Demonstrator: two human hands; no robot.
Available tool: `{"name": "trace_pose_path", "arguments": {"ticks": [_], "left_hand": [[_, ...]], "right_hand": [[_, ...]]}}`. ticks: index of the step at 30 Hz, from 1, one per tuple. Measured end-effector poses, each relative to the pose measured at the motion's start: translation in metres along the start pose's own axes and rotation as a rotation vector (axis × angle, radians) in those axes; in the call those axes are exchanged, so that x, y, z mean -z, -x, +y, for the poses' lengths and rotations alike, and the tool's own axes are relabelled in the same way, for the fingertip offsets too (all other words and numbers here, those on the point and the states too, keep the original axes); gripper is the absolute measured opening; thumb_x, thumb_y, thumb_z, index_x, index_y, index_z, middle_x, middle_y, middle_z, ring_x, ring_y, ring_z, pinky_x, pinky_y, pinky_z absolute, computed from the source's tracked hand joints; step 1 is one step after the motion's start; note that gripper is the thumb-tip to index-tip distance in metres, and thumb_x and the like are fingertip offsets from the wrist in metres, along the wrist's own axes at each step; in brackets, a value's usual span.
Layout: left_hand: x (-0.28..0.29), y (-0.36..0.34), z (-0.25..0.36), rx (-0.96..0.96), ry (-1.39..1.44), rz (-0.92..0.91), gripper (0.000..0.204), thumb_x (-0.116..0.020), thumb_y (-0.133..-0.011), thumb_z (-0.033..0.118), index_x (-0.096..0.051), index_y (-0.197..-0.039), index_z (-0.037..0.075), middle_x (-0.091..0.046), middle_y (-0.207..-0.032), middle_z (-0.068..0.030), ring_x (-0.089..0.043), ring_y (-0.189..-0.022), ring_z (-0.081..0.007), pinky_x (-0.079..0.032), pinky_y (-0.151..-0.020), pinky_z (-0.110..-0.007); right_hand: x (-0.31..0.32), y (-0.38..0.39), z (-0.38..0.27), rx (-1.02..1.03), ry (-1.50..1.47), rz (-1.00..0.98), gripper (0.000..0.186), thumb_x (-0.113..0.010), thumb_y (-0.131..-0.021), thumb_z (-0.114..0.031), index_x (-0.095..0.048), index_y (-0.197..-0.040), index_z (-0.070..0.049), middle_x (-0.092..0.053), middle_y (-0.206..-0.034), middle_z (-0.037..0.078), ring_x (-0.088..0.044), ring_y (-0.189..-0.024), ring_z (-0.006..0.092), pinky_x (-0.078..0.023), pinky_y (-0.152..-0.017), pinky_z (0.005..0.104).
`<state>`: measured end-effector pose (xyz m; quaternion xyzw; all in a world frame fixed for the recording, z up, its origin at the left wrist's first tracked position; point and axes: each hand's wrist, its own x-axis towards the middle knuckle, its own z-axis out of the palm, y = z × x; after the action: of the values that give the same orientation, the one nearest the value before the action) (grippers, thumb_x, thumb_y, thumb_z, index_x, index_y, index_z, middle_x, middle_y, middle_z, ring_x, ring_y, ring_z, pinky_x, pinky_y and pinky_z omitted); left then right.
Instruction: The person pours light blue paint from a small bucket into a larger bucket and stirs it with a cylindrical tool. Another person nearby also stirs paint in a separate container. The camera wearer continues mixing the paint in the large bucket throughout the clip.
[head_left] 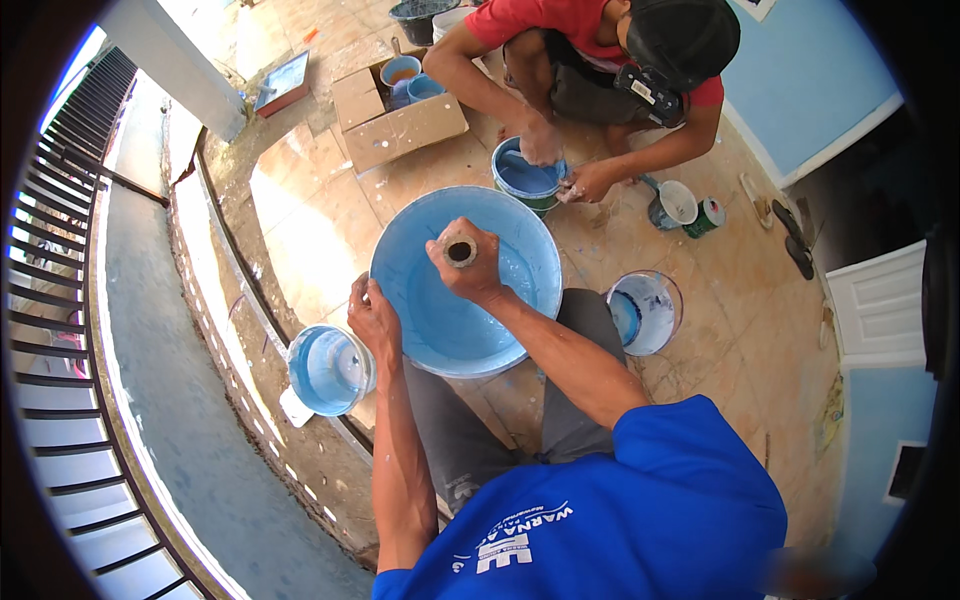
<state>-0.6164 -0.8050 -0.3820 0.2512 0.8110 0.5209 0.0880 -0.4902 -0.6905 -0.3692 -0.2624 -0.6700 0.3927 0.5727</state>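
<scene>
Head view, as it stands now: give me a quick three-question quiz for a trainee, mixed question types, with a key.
1. What does the person's right hand grip?
A) a cup
B) a round-ended rod
C) a cloth

2. True or false: the cardboard box beyond the large blue basin holds small containers.

3. Fill in: the person's left hand is at the basin's left ____.

Key: 1. B; 2. true; 3. rim.
</scene>
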Motion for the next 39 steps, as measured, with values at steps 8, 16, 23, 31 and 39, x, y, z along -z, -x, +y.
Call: {"name": "trace_pose_path", "arguments": {"ticks": [8, 16, 23, 31, 39], "left_hand": [[0.002, 0.001, -0.002, -0.008, -0.013, -0.006, 0.033, -0.055, -0.100, 0.018, -0.071, -0.119, -0.004, -0.075, -0.106, -0.0212, -0.074, -0.090, -0.0315, -0.057, -0.081, -0.040], [-0.004, 0.002, -0.013, 0.007, 0.047, 0.018, 0.033, -0.056, -0.099, 0.018, -0.071, -0.120, -0.003, -0.075, -0.105, -0.0214, -0.074, -0.091, -0.0303, -0.056, -0.080, -0.039], [-0.002, 0.001, -0.006, 0.041, 0.035, 0.009, 0.033, -0.056, -0.099, 0.019, -0.071, -0.119, -0.003, -0.075, -0.101, -0.0213, -0.074, -0.090, -0.0303, -0.056, -0.079, -0.039], [-0.004, -0.001, -0.018, -0.056, 0.029, 0.040, 0.032, -0.056, -0.099, 0.018, -0.071, -0.119, -0.002, -0.075, -0.098, -0.0225, -0.074, -0.086, -0.0299, -0.056, -0.078, -0.039], [-0.002, 0.002, -0.008, 0.029, 0.032, 0.028, 0.031, -0.056, -0.099, 0.018, -0.072, -0.118, -0.001, -0.075, -0.097, -0.0225, -0.075, -0.088, -0.0303, -0.056, -0.080, -0.039]], "right_hand": [[-0.008, 0.042, -0.039, -0.266, -0.139, -0.341, 0.023, -0.079, -0.083, -0.010, -0.057, -0.075, -0.007, -0.061, -0.064, 0.004, -0.056, -0.057, 0.0123, -0.046, -0.056, 0.0332], [0.058, 0.021, -0.043, -0.172, -0.018, -0.460, 0.025, -0.078, -0.083, -0.009, -0.054, -0.073, -0.007, -0.056, -0.059, 0.004, -0.054, -0.053, 0.0132, -0.044, -0.054, 0.0326], [0.032, -0.021, 0.002, 0.073, 0.065, -0.212, 0.027, -0.079, -0.081, -0.010, -0.054, -0.072, -0.008, -0.054, -0.056, 0.006, -0.054, -0.048, 0.0180, -0.046, -0.052, 0.0336], [-0.035, 0.012, -0.011, 0.026, -0.054, -0.201, 0.027, -0.079, -0.081, -0.008, -0.053, -0.074, -0.008, -0.057, -0.059, 0.007, -0.058, -0.050, 0.0225, -0.048, -0.054, 0.0343], [0.052, 0.038, -0.042, -0.064, -0.137, -0.505, 0.024, -0.076, -0.081, -0.002, -0.054, -0.073, -0.007, -0.061, -0.062, 0.005, -0.058, -0.052, 0.0155, -0.046, -0.053, 0.0310]]}}
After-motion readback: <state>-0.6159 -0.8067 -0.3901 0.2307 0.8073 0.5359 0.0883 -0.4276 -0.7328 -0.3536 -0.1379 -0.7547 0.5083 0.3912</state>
